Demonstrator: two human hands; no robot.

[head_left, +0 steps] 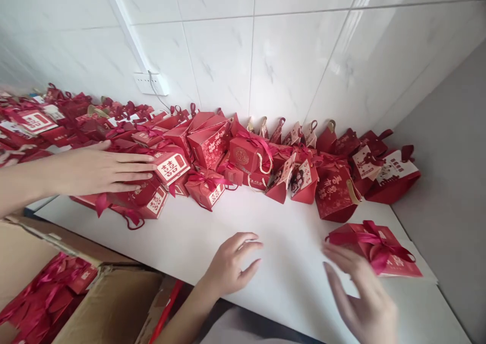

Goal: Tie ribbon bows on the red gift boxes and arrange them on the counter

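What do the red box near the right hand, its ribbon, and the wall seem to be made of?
Red box: probably thin cardboard, fairly matte, with flat printed panels. Ribbon: likely satin fabric, as its soft loops shine. Wall: perhaps glazed tile, glossy, with straight joints and bright reflections.

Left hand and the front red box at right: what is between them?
In the head view, white table, then the right hand, lie between the left hand and that red box.
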